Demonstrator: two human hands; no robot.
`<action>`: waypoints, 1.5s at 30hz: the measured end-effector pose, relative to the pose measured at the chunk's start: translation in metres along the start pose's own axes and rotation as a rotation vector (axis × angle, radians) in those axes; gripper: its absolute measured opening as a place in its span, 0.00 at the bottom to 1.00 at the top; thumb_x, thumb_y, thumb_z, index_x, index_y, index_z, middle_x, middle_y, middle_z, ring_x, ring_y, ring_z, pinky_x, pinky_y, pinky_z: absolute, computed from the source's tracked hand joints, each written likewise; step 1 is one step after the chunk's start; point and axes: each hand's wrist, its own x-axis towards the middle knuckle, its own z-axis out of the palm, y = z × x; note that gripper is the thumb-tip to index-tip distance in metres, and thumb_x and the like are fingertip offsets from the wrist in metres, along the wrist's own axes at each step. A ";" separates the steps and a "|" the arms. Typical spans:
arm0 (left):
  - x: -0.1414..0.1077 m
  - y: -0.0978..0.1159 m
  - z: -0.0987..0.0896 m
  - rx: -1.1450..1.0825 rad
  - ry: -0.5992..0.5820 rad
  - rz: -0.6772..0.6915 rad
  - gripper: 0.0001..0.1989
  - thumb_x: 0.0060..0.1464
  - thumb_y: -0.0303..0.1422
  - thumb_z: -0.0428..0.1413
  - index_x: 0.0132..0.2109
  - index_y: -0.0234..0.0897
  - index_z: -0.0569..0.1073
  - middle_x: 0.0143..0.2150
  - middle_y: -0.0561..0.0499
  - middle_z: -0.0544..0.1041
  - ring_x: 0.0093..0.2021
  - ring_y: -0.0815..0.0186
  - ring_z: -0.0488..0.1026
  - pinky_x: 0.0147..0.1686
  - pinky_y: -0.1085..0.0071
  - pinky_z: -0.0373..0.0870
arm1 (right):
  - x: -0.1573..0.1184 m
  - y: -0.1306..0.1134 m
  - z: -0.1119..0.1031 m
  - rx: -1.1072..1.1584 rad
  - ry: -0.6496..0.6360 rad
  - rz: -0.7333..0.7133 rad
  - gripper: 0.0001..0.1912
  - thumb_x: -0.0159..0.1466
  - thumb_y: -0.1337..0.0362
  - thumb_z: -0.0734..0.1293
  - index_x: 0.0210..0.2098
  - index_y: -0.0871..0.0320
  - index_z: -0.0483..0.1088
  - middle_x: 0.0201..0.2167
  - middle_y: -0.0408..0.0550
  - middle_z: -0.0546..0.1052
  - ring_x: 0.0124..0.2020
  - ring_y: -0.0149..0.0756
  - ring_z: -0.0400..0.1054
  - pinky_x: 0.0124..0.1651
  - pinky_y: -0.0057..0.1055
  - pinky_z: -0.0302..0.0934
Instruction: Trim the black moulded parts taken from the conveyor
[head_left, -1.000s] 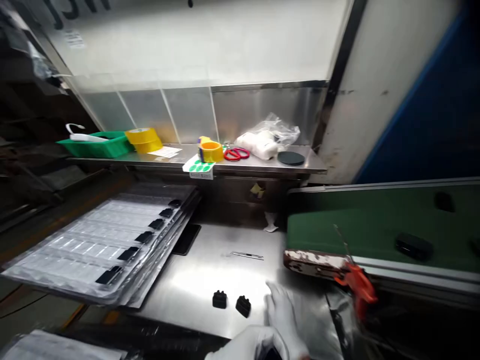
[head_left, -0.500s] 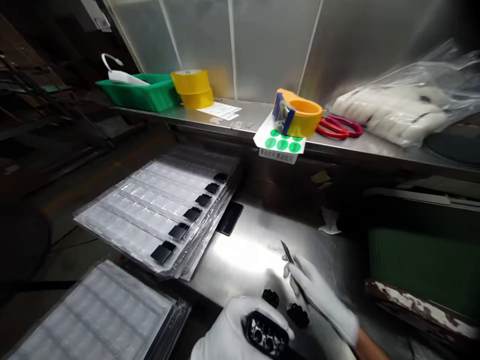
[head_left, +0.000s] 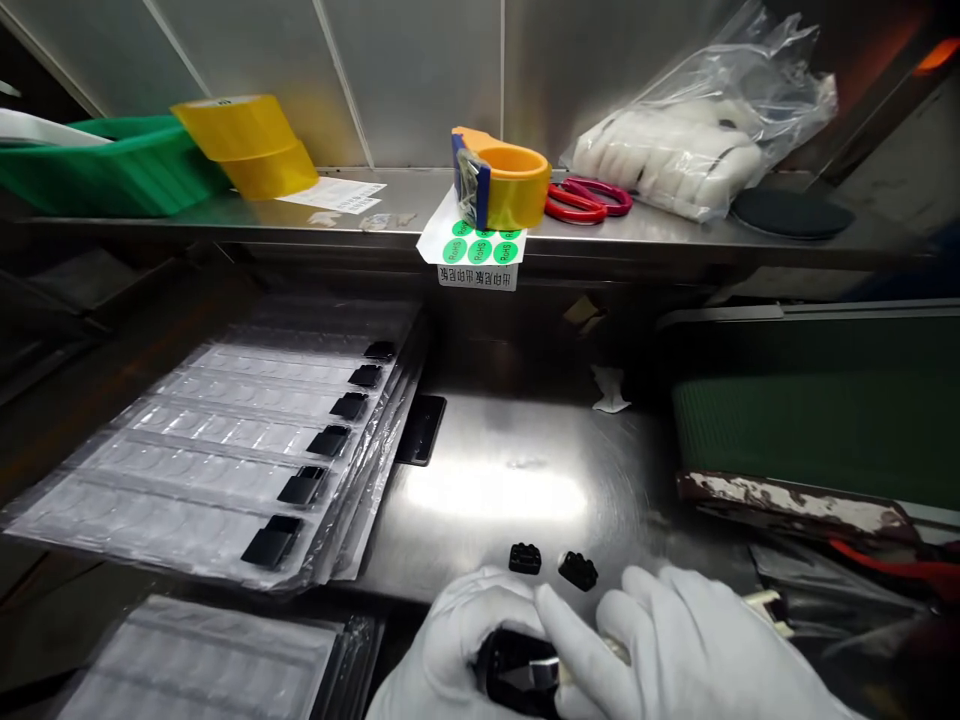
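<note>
My left hand (head_left: 457, 640), in a white glove, is wrapped round a hollow black plastic housing (head_left: 499, 675) at the bottom of the view. My right hand (head_left: 667, 640), also gloved, grips a slim knife with a pale handle. The knife's metal blade (head_left: 543, 672) reaches into the opening of the housing; whether it touches the inside wall I cannot tell. The right fingers hide most of the handle. Just beyond my hands, two small black ribbed pieces (head_left: 525, 558) lie on the steel table (head_left: 480, 450).
To the left, stacked clear blister trays (head_left: 202, 430) hold black parts along one edge, beside a black phone (head_left: 422, 430). A shelf carries a tape dispenser (head_left: 510, 185), red scissors (head_left: 577, 200), tape rolls (head_left: 247, 150) and bagged white gloves (head_left: 675, 150). A green conveyor belt (head_left: 825, 430) stands right.
My right hand has come left with the knife, bringing its blade into the housing in my left hand. The view has swung right, so shelf and trays appear further left.
</note>
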 end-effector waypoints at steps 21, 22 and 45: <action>-0.040 -0.016 -0.002 -0.210 0.129 -0.016 0.23 0.44 0.53 0.63 0.35 0.35 0.76 0.30 0.50 0.78 0.30 0.66 0.73 0.33 0.73 0.67 | -0.006 -0.048 0.040 0.025 -0.065 -0.099 0.30 0.61 0.46 0.66 0.54 0.59 0.61 0.20 0.38 0.73 0.15 0.36 0.67 0.17 0.35 0.48; -0.041 -0.019 0.000 -0.227 0.154 -0.005 0.24 0.44 0.53 0.63 0.34 0.35 0.75 0.29 0.51 0.77 0.28 0.67 0.72 0.32 0.73 0.67 | -0.006 -0.050 0.046 0.035 -0.080 -0.108 0.29 0.61 0.46 0.66 0.54 0.58 0.60 0.19 0.38 0.72 0.14 0.36 0.67 0.17 0.35 0.47; -0.049 0.002 -0.006 -0.419 -0.008 -0.597 0.10 0.35 0.22 0.64 0.29 0.32 0.72 0.24 0.56 0.72 0.26 0.70 0.65 0.25 0.75 0.58 | 0.042 -0.030 -0.006 0.244 -0.526 -0.163 0.23 0.53 0.74 0.66 0.48 0.56 0.69 0.22 0.40 0.77 0.14 0.35 0.67 0.17 0.33 0.30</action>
